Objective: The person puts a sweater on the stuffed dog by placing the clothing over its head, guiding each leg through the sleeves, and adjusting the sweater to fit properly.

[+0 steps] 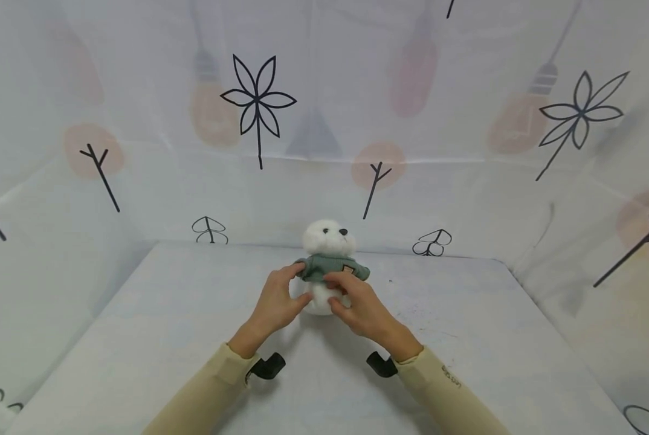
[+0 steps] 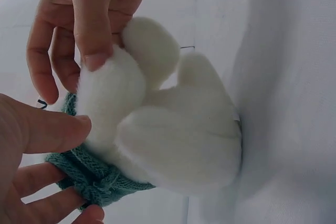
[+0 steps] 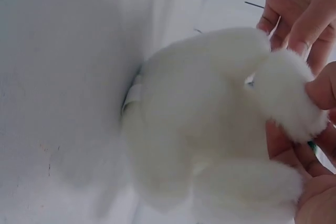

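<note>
A white plush toy (image 1: 329, 238) in a green knitted sweater (image 1: 326, 267) sits upright on the white table, its head turned to the right. From its left side, my left hand (image 1: 277, 300) holds it, fingers on the sweater and thumb lower against the white fur. At its front, my right hand (image 1: 364, 307) pinches a white furry limb below the sweater. In the left wrist view, the right thumb presses that limb (image 2: 111, 95), and the left fingers lie on the bunched sweater (image 2: 100, 179). The toy's back is hidden.
A white cloth covers the table (image 1: 194, 338), with small dark specks on the right. Behind and beside it hang pale curtains (image 1: 324, 66) printed with flowers, twigs and lamps. Black wrist mounts (image 1: 270, 366) sit under both sleeves.
</note>
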The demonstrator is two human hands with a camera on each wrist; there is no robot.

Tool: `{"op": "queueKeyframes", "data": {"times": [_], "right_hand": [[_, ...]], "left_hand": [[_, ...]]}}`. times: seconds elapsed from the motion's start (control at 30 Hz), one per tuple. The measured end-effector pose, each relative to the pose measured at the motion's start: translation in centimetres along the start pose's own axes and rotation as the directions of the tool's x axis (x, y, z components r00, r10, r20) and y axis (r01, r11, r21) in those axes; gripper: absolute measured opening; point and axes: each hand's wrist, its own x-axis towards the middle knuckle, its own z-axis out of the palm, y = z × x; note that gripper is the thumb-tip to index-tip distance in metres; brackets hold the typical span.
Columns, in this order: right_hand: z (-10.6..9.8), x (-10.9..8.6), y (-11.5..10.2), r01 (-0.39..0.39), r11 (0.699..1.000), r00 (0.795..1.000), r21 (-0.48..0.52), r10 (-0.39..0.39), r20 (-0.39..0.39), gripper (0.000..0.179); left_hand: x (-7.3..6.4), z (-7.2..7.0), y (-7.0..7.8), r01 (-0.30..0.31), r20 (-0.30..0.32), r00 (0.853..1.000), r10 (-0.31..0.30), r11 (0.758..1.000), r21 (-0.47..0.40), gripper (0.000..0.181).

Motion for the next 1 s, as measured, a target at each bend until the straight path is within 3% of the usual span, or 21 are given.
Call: {"op": "queueKeyframes", "data": {"times": [0.17, 0.4, 0.73, 1.0], "right_hand": [[0.1, 0.1, 0.1, 0.009, 0.999, 0.999, 0.046, -0.007, -0.034, 0.041], [0.2, 0.0, 0.1, 0.014, 0.994, 0.998, 0.105, -0.007, -0.066, 0.040], [0.4, 0.3, -0.6, 0.042, 0.989, 0.995, 0.139, -0.029, -0.094, 0.039], [-1.4, 1.1, -4.0, 0.051, 0.971, 0.998, 0.232, -0.039, -0.057, 0.033]], "left_hand": [[0.2, -0.1, -0.1, 0.034, 0.061, 0.998, -0.032, 0.999, -0.041, 0.068], [0.1, -0.1, 0.3, 0.150, 0.167, 0.976, -0.136, 0.986, -0.071, 0.083], [-0.2, 0.0, 1.2, 0.097, 0.122, 0.989, -0.085, 0.991, -0.093, 0.083], [-0.4, 0.1, 2.1, 0.065, 0.089, 0.994, -0.062, 0.997, -0.031, 0.079]]}}
